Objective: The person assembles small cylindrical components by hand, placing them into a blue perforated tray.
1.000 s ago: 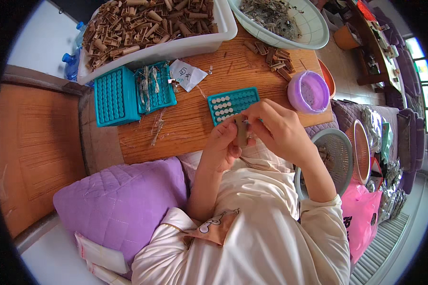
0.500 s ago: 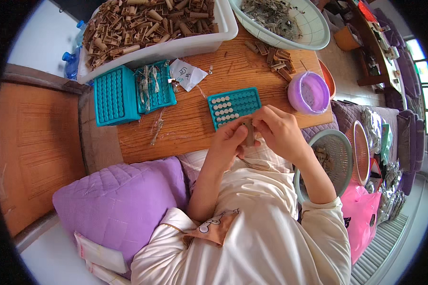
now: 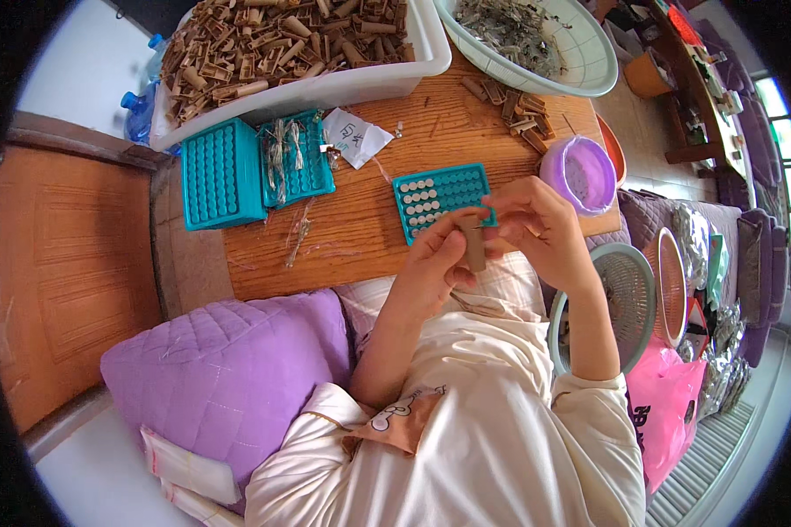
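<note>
One brown tube (image 3: 473, 246) is clamped in my left fingers (image 3: 449, 250); I cannot tell whether my right fingers (image 3: 520, 202), beside its upper end, are apart or together. Just beyond both, one teal tray (image 3: 468, 181) looks part-filled: at least twelve white discs (image 3: 423, 207) leftward, right portion unfilled.

Near edge of the teal rectangular plastic tray (image 3: 468, 183) is partly covered by the bare left hand (image 3: 432, 265) and bare right hand (image 3: 543, 227). Just this side of the tray, the left one hides some of a brown tube-shaped piece (image 3: 474, 249). Right fingertips are kinda blurry, can't tell what's in them. Beyond the tray, a big white plastic tub (image 3: 387, 83) gets chopped off up top.
</note>
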A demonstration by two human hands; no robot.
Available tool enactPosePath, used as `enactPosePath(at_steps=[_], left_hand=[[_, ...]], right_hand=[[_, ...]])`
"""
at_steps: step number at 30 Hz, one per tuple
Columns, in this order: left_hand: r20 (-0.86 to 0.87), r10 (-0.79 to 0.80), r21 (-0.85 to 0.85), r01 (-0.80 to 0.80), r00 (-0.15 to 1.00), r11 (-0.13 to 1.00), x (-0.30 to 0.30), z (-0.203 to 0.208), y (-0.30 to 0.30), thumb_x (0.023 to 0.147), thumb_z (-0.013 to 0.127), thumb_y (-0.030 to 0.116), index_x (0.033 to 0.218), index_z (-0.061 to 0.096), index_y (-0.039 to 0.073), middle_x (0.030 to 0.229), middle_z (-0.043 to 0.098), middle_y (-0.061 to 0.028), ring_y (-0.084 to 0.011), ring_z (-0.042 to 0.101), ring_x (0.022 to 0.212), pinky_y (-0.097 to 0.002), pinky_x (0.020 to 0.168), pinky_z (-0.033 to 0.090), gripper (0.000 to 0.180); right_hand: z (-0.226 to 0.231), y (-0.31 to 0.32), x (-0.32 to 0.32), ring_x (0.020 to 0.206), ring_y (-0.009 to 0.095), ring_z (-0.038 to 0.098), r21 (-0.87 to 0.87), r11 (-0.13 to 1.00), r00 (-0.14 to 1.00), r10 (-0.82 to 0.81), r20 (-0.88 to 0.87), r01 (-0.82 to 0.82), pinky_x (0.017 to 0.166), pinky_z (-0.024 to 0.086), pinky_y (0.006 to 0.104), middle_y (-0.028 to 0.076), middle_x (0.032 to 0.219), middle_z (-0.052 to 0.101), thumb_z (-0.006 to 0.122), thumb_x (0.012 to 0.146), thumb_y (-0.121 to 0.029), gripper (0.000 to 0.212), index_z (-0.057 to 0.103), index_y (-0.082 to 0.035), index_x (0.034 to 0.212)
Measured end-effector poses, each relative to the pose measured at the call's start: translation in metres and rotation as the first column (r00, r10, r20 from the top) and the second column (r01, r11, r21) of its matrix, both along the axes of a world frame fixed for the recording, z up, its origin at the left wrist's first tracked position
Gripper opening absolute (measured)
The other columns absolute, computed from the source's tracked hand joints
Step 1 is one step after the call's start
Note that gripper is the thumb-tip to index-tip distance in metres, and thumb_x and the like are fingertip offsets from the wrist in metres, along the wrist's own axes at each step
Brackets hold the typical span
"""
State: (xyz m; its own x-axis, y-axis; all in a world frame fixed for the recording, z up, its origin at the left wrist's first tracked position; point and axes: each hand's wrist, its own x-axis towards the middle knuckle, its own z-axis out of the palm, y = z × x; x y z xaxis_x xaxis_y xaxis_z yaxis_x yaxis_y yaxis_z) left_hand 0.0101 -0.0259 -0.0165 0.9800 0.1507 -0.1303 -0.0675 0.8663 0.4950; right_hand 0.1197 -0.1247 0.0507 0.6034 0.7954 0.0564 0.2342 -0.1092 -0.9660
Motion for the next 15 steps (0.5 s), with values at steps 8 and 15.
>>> enactPosePath(at_steps=[8,15], left_hand=[[0.138,0.033,0.263,-0.069,0.99,0.962,-0.008,0.004,0.003,0.084,0.047,0.03,0.11,0.044,0.008,0.115,0.039,0.0005,-0.0049,0.041,0.089,-0.0185,0.068,0.037,0.035],[0.185,-0.037,0.213,-0.003,0.982,0.977,-0.002,-0.008,0.001,0.084,0.047,0.031,0.111,0.044,0.009,0.118,0.033,0.0014,-0.0054,0.039,0.089,-0.0189,0.067,0.034,0.036]], right_hand=[[-0.001,-0.011,-0.008,0.067,0.031,0.053,-0.282,0.944,0.939,0.243,0.242,-0.172,0.059,0.042,0.0351,0.014,0.073,0.053,0.055,0.077,-0.022,0.025,0.051,0.001,0.089],[-0.006,-0.017,-0.008,0.068,0.034,0.052,-0.254,0.941,0.962,0.254,0.098,-0.222,0.059,0.042,0.0354,0.017,0.073,0.054,0.053,0.078,-0.026,0.028,0.051,0.0,0.088]])
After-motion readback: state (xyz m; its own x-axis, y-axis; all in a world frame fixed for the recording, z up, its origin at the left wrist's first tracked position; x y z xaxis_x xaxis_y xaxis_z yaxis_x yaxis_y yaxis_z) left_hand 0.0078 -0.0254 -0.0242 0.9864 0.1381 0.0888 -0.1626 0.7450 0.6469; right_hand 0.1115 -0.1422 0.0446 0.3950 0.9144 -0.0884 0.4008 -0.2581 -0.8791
